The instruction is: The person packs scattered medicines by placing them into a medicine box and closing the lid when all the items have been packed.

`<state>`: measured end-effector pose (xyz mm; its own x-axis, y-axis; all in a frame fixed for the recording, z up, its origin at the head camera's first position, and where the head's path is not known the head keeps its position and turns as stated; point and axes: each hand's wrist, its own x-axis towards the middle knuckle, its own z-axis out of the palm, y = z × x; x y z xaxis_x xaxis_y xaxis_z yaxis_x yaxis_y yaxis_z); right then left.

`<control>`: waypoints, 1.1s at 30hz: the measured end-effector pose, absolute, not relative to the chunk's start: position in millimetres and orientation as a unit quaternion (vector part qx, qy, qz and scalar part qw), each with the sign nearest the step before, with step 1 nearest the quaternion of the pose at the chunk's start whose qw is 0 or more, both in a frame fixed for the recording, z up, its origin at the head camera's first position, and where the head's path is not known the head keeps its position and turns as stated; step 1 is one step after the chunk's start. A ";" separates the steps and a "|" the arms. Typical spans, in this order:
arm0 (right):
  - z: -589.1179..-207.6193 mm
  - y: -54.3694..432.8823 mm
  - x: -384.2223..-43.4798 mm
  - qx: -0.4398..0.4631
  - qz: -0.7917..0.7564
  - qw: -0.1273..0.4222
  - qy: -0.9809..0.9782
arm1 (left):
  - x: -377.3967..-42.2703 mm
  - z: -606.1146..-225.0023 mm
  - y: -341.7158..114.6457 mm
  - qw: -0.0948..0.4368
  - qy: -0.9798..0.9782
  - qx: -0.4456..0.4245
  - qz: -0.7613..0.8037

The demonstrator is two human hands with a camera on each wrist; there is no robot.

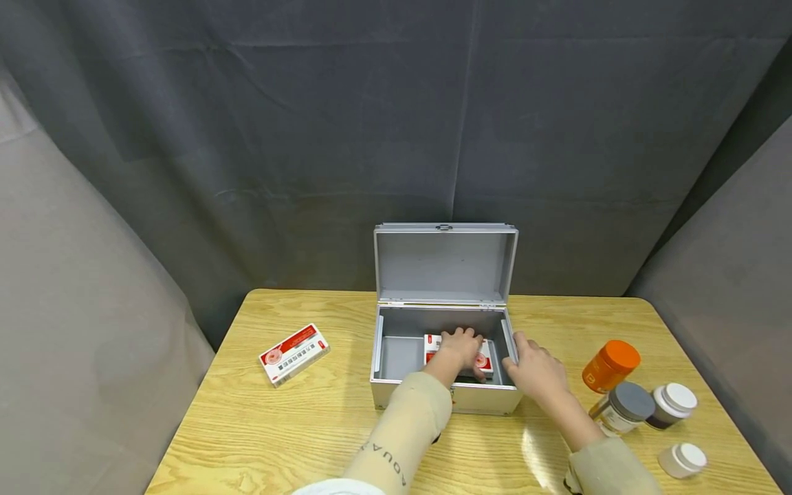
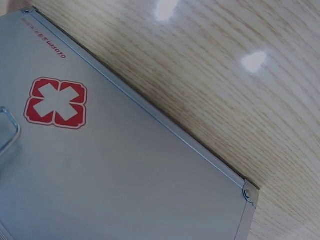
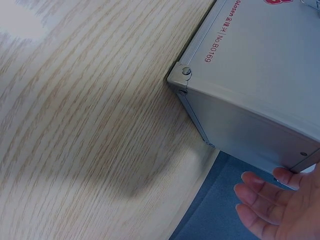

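Note:
An open silver metal case (image 1: 396,397) stands on the table, lid upright at the back. My left hand (image 1: 456,354) reaches inside over a red-and-white medicine box (image 1: 431,342), fingers at its far edge and thumb at its near edge. The hand covers the middle of that box. In the left wrist view only the case front (image 2: 150,165) with a red emblem shows; the hand is out of sight. At the case's right rim is my right hand (image 1: 537,368), thumb by the edge. The right wrist view shows its fingers (image 3: 262,200) loosely bent beside the case wall (image 3: 240,130).
Another red-and-white medicine box (image 1: 294,355) lies on the table (image 1: 247,440) at the left. Grouped at the right are an orange jar (image 1: 609,366), a grey-lidded jar (image 1: 623,407), a dark jar with a white lid (image 1: 671,405) and a small white bottle (image 1: 682,460).

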<state>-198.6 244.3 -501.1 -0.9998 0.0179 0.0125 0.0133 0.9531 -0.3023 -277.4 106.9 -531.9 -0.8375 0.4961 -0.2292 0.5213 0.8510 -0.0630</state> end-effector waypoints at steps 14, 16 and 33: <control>-502.1 245.2 -199.2 -0.009 0.153 0.007 -0.988 | -275.5 -533.7 105.5 0.115 0.952 0.275 -0.069; -501.9 245.3 -199.2 -0.009 0.154 0.005 -0.988 | -275.4 -533.7 104.7 0.115 0.951 0.279 -0.070; -501.2 244.5 -198.0 -0.009 0.154 -0.002 -0.988 | -274.5 -531.8 104.8 0.081 0.945 0.313 -0.057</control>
